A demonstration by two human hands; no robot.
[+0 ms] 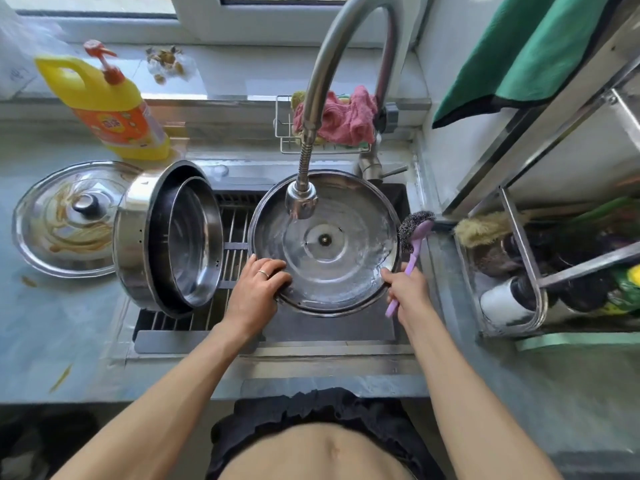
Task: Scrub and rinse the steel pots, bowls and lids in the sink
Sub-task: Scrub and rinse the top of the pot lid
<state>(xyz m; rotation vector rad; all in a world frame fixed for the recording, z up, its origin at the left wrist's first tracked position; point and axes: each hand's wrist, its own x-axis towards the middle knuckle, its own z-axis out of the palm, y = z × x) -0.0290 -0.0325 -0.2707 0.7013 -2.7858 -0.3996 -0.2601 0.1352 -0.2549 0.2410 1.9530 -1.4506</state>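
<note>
A round steel lid, underside up and wet, sits over the sink right under the faucet head. My left hand grips its near-left rim. My right hand touches the right rim while holding a purple-handled steel-wool scrubber, whose wool head sticks up past the lid's edge. To the left, a steel pot lies tilted on the drain rack with a steel bowl nested inside it. A dirty glass lid with brown streaks rests on the counter at far left.
A yellow dish-soap bottle stands behind the pot. A wire caddy with a pink cloth hangs behind the faucet. A metal shelf rack with brushes and bottles stands at right, a green towel draped over it.
</note>
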